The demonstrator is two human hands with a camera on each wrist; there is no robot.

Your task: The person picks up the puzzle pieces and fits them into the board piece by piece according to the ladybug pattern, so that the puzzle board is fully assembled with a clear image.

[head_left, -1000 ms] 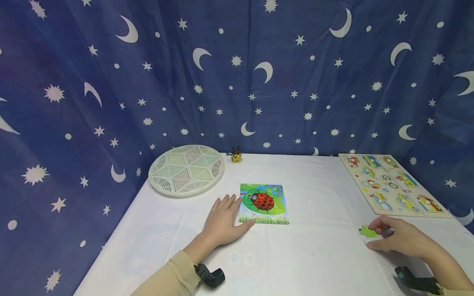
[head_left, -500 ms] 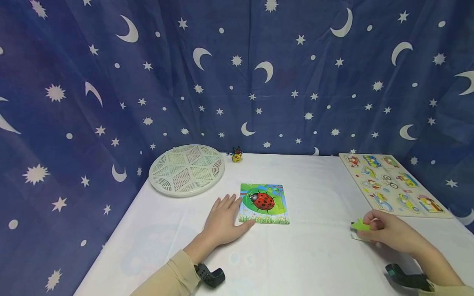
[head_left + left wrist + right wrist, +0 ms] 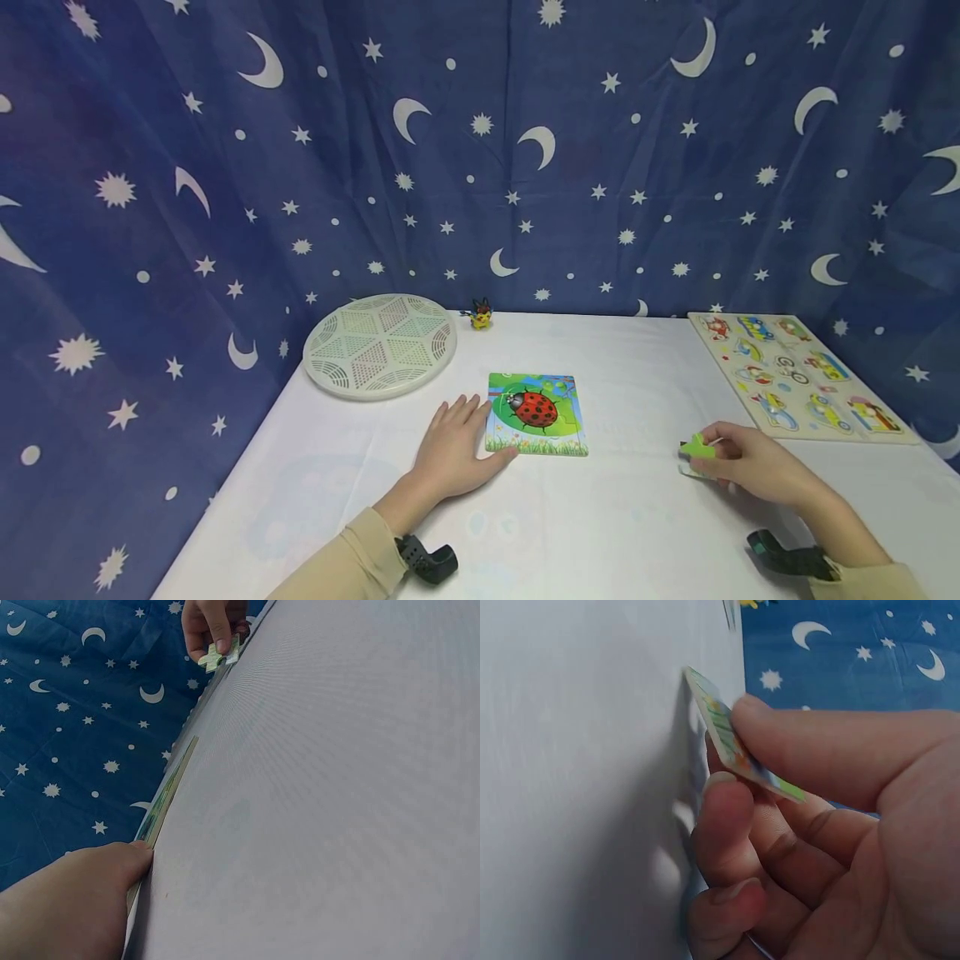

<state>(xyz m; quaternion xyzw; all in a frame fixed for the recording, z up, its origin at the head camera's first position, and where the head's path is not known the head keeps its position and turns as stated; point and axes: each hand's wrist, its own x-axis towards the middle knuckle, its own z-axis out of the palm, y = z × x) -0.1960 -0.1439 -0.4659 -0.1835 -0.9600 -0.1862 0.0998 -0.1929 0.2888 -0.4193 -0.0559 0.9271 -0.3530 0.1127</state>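
A square ladybug jigsaw puzzle (image 3: 534, 414) lies flat on the white table. My left hand (image 3: 454, 454) rests at its left side, fingers spread and fairly straight, the thumb touching its lower edge. In the left wrist view, the left thumb (image 3: 112, 866) lies against the thin puzzle edge (image 3: 169, 795). Well to the right, my right hand (image 3: 750, 467) pinches a green jigsaw piece (image 3: 699, 448) between thumb and fingers, a little above the table. Up close in the right wrist view, the piece (image 3: 718, 720) is tilted and shows green and flower print; the thumb covers part of it.
A round pale game board (image 3: 378, 346) with a star pattern lies at the back left. Beside it stands a small yellow figurine (image 3: 480, 314). A wooden vehicle puzzle board (image 3: 798, 375) lies at the back right. A starry blue curtain (image 3: 570, 167) hangs behind the table.
My right hand has taken firmer hold of the jigsaw piece and carried it left, towards the ladybug puzzle. The left hand has stayed in place.
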